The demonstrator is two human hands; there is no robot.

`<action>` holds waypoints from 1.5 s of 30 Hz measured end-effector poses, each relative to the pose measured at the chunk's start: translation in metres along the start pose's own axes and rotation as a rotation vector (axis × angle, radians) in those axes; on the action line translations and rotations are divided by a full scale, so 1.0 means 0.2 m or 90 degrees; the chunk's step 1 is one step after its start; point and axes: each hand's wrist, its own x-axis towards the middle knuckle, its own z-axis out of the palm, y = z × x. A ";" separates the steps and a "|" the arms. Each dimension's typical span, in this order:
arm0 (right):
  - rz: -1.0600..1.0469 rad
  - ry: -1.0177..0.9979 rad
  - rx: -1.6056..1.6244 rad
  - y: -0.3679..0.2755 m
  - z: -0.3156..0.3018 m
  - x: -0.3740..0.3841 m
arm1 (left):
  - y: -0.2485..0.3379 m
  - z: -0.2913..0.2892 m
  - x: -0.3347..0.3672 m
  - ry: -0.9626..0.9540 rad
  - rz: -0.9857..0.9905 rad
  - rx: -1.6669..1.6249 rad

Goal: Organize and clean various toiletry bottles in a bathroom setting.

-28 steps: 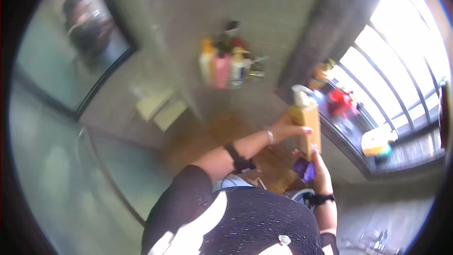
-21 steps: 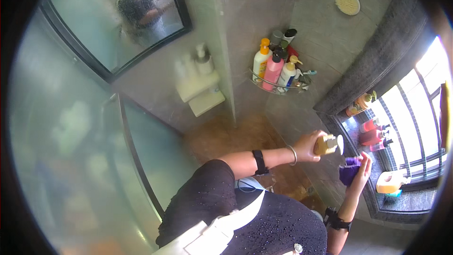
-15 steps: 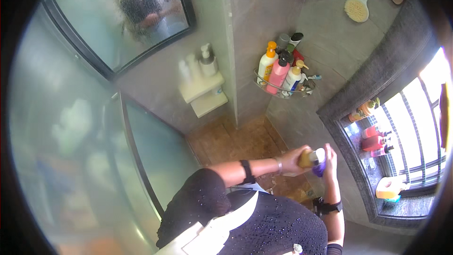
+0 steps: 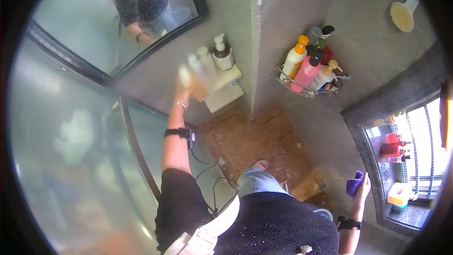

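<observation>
My left hand [image 4: 181, 90] is wrapped round a yellowish bottle [image 4: 198, 89] with a pale top, blurred by motion. It holds the bottle tilted at the left end of a small white wall shelf [image 4: 225, 98]. On that shelf stand a dark-and-white pump bottle [image 4: 223, 55] and some pale bottles [image 4: 204, 56]. Far to the right, beside the window ledge, my right hand [image 4: 362, 191] grips a bunched purple cloth [image 4: 353, 185]. Part of the cloth is hidden in the fingers.
A corner wire rack [image 4: 309, 93] carries several bottles, a pink one [image 4: 306, 73] among them. More bottles line the window ledge [image 4: 401, 215]. A mirror [image 4: 155, 14] hangs above the shelf, and a frosted glass door [image 4: 80, 127] stands at the left. Dark cables [image 4: 214, 193] dangle near my left arm.
My left hand has carried the bottle away from my right hand, leftward and up to the shelf. My right hand has moved right and lower with the purple cloth. The view has shifted.
</observation>
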 end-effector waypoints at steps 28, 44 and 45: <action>0.084 0.066 -0.099 0.15 -0.06 -0.16 | -0.59 0.32 0.37 0.345 0.044 0.179; -0.056 0.285 -0.092 0.24 -0.83 -0.52 | -0.42 2.59 -1.59 -0.718 0.475 0.315; -0.096 0.290 -0.008 0.25 -0.92 -0.52 | -0.36 2.80 -1.67 -0.721 0.494 0.248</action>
